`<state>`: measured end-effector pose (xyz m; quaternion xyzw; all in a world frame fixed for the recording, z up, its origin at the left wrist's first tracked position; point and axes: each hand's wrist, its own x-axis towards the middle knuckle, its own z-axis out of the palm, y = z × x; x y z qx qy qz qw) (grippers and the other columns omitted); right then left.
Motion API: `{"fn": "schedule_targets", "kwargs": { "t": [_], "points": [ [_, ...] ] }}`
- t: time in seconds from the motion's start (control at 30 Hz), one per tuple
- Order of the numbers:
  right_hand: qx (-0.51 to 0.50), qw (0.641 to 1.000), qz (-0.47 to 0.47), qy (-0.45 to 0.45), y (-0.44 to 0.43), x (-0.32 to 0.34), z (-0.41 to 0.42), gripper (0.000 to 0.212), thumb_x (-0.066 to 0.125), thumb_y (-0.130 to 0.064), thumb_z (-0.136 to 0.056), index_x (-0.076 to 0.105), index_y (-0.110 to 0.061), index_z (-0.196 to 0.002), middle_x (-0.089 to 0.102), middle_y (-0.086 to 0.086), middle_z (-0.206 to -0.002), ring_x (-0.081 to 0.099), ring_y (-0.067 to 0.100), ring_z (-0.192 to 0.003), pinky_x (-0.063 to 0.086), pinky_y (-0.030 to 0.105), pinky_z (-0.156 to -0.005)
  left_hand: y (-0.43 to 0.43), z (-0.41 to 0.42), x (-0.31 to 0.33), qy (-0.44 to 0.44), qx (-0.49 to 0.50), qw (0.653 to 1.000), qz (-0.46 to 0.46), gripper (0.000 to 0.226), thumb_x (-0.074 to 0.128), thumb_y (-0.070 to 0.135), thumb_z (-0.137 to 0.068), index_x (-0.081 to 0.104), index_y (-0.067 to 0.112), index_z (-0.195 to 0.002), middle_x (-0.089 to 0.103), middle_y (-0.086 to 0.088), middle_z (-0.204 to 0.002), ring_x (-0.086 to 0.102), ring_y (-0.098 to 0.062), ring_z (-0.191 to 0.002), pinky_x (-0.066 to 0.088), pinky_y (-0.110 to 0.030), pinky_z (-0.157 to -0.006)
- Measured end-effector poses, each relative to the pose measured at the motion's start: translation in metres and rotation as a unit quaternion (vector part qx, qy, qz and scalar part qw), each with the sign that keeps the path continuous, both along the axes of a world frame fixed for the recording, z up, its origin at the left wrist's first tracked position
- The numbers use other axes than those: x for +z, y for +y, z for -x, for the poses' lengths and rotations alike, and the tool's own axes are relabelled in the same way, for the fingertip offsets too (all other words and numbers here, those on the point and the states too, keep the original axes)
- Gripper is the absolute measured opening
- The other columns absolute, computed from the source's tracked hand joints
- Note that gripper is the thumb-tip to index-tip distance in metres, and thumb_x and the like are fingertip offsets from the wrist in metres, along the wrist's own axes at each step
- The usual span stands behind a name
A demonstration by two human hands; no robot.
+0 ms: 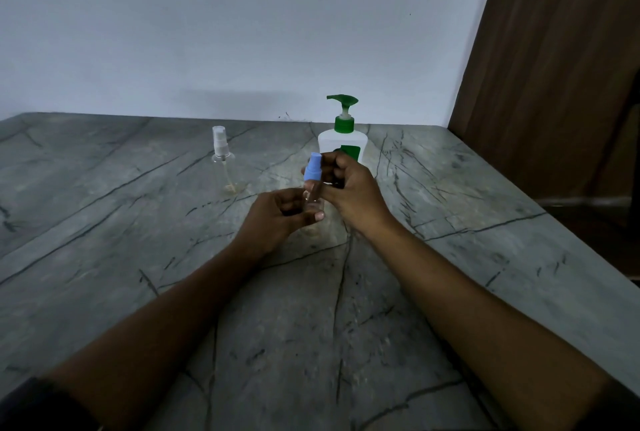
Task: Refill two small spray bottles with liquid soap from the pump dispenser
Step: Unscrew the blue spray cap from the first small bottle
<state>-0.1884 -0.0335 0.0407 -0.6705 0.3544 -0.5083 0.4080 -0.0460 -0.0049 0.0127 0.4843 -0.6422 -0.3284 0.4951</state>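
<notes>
While the left hand [277, 214] grips a clear spray bottle [312, 203] steady before the pump dispenser [341, 139], the right hand [349, 188] pinches its blue cap [312, 167], likely unscrewing it for refilling.

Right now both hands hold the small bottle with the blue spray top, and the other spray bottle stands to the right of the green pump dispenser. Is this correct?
Not quite. The head view shows the other spray bottle standing left of the pump dispenser, not right. The rest holds: the left hand and right hand hold the blue-topped bottle.

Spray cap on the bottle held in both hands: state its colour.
Light blue spray cap, clearest in the head view, on the clear bottle.
</notes>
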Motion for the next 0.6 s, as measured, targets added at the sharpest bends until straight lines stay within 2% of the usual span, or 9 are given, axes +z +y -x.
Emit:
{"fn": "schedule_targets", "kwargs": {
  "t": [0.1, 0.27, 0.33, 0.43, 0.53, 0.6],
  "points": [
    [0.019, 1.000, -0.011, -0.020, 0.001, 0.005, 0.001, 0.034, 0.069, 0.003, -0.081, 0.058, -0.011, -0.110, 0.067, 0.014, -0.109, 0.065, 0.023, -0.098, 0.053, 0.037, -0.090, 0.000, 0.000, 0.000, -0.009, 0.000, 1.000, -0.004, 0.033, 0.077, 0.014, -0.073, 0.069, 0.014, -0.106, 0.073, 0.004, -0.091, 0.068, -0.002, -0.082, 0.047, -0.008, -0.071],
    [0.026, 0.998, -0.020, -0.061, -0.003, 0.026, 0.008, 0.034, 0.070, 0.004, -0.080, 0.059, -0.010, -0.109, 0.067, 0.008, -0.104, 0.065, 0.014, -0.090, 0.052, 0.029, -0.086, 0.001, -0.001, 0.002, -0.012, 0.005, 1.000, -0.021, 0.038, 0.077, 0.019, -0.072, 0.067, 0.022, -0.109, 0.073, 0.011, -0.091, 0.068, -0.003, -0.088, 0.049, -0.020, -0.086],
    [0.016, 0.995, -0.035, -0.097, -0.004, 0.036, 0.009, 0.034, 0.070, 0.004, -0.080, 0.060, -0.009, -0.109, 0.067, 0.008, -0.101, 0.065, 0.013, -0.088, 0.053, 0.026, -0.080, 0.001, -0.001, 0.002, -0.018, 0.007, 1.000, -0.022, 0.037, 0.078, 0.020, -0.072, 0.067, 0.026, -0.106, 0.073, 0.014, -0.089, 0.068, -0.003, -0.089, 0.049, -0.026, -0.090],
    [0.001, 0.988, -0.051, -0.143, -0.004, 0.054, 0.012, 0.027, 0.069, 0.004, -0.080, 0.061, -0.011, -0.102, 0.068, 0.007, -0.095, 0.064, 0.013, -0.077, 0.052, 0.023, -0.068, 0.002, -0.001, 0.002, -0.021, 0.008, 1.000, -0.022, 0.036, 0.078, 0.019, -0.072, 0.067, 0.025, -0.107, 0.073, 0.012, -0.090, 0.068, -0.003, -0.090, 0.049, -0.028, -0.091],
    [-0.009, 0.979, -0.069, -0.190, -0.005, 0.071, 0.022, 0.023, 0.069, 0.002, -0.082, 0.062, -0.014, -0.096, 0.068, 0.005, -0.087, 0.065, 0.014, -0.074, 0.054, 0.025, -0.069, 0.002, 0.000, 0.002, -0.024, 0.011, 0.999, -0.020, 0.040, 0.077, 0.019, -0.073, 0.066, 0.021, -0.111, 0.072, 0.008, -0.095, 0.068, -0.004, -0.091, 0.049, -0.028, -0.091],
    [-0.017, 0.981, -0.092, -0.171, -0.008, 0.079, 0.036, 0.017, 0.070, -0.003, -0.083, 0.061, -0.012, -0.094, 0.065, 0.008, -0.086, 0.063, 0.016, -0.073, 0.055, 0.024, -0.066, 0.002, 0.000, 0.002, -0.023, 0.013, 1.000, -0.018, 0.042, 0.077, 0.019, -0.072, 0.065, 0.019, -0.112, 0.073, 0.006, -0.096, 0.068, -0.005, -0.091, 0.049, -0.026, -0.091]
  ]
}}
